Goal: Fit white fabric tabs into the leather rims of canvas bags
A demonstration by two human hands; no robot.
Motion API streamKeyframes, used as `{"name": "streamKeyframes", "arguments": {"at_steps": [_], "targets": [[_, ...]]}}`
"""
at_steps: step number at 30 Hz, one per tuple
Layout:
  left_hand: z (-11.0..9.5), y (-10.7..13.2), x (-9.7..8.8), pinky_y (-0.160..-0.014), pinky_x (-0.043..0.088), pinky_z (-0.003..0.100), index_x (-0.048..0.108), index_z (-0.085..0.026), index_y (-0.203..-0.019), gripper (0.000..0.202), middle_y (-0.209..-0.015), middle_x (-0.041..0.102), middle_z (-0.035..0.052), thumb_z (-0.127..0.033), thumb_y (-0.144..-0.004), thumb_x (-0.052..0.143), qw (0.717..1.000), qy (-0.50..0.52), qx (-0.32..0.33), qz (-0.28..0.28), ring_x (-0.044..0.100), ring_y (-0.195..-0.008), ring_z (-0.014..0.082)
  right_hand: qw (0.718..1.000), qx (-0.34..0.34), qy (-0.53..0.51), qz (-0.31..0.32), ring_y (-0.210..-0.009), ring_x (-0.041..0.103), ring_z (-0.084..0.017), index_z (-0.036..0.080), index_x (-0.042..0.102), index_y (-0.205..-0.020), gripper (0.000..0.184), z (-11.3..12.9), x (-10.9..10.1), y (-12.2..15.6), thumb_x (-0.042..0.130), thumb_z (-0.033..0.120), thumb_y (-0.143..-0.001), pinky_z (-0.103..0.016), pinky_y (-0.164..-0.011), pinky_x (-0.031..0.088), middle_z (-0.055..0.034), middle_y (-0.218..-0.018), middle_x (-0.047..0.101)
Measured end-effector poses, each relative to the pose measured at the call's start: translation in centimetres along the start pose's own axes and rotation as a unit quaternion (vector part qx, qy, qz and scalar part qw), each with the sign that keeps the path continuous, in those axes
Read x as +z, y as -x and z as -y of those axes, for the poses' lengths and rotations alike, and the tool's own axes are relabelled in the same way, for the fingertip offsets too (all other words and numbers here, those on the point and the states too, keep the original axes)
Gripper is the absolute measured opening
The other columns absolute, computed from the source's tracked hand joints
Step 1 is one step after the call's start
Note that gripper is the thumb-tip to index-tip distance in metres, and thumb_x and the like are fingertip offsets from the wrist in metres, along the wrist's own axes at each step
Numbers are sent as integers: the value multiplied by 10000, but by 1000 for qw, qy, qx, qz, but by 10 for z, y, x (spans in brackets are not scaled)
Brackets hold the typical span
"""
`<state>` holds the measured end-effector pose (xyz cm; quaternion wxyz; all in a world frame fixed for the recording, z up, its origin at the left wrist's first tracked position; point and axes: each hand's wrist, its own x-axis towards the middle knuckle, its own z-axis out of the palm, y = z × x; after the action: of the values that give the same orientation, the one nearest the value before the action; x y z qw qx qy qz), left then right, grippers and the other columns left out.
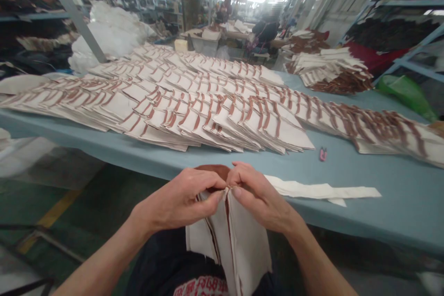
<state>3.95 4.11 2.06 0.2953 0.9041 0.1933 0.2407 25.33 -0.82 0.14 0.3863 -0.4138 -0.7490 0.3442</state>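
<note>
Cloth is hanging in front of me, a small bundle of cream panels with brown trim, dangling below the near edge of the counter and over my lap. I am pinching its top edge from both sides. The left hand is closing thumb and fingers on the upper left corner. The right hand is meeting it at the same seam with the thumb pressing on top, so both are clamped on the cloth and touching each other. I am judging it light, soft and floppy, with no stiffness of its own. The layers are looking ready to slide apart, so the trimmed top edge, where the piping gives some body, is seeming the best place to grip; holding lower down would likely let the panels fan out. A brown piece is showing just behind my knuckles. On the counter beyond, a pale strip is lying just right of my hands, pink snips are sitting further back, and long overlapping stacks of like panels are covering most of the surface. A person is working far off.
</note>
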Motion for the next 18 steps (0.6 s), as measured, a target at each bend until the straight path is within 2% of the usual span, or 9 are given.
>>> {"name": "streamKeyframes", "arguments": {"at_steps": [2,5,9,13,18], "targets": [[-3,0,3,-685,441,249,682,-146,-871,198,-770,706,27,-89,-930,502,999,-39,-8,-8,626,-707,153,998,32,-59,9,-753,455,-172,231,454,-798,217,-5,2,1,471,319,-996,-362,-918,389,28,-774,459],[-7,0,7,-759,471,289,674,-145,-889,204,-850,748,68,-118,-953,482,996,-82,-15,-16,684,-792,197,983,77,-167,22,-740,409,-168,231,424,-794,280,-12,7,2,464,411,-1004,-298,-708,360,24,-780,422],[-3,3,9,-700,460,278,698,-145,-879,191,-794,749,51,-95,-904,515,995,-95,-17,-8,679,-719,184,974,104,-198,37,-696,358,-150,225,420,-786,294,-12,12,3,486,425,-992,-277,-654,318,38,-749,375],[3,6,10,-627,425,251,722,-136,-829,220,-706,727,32,-82,-871,513,996,-83,-23,-35,628,-621,149,975,116,-185,49,-670,359,-143,223,432,-787,289,-11,14,1,487,421,-989,-268,-622,309,41,-729,384],[4,6,10,-542,375,192,698,-126,-730,230,-600,634,-21,-110,-834,494,991,82,-86,-57,523,-529,91,988,89,-122,37,-684,405,-154,228,429,-766,257,-17,18,-1,469,363,-980,-280,-642,330,36,-729,424]]}}
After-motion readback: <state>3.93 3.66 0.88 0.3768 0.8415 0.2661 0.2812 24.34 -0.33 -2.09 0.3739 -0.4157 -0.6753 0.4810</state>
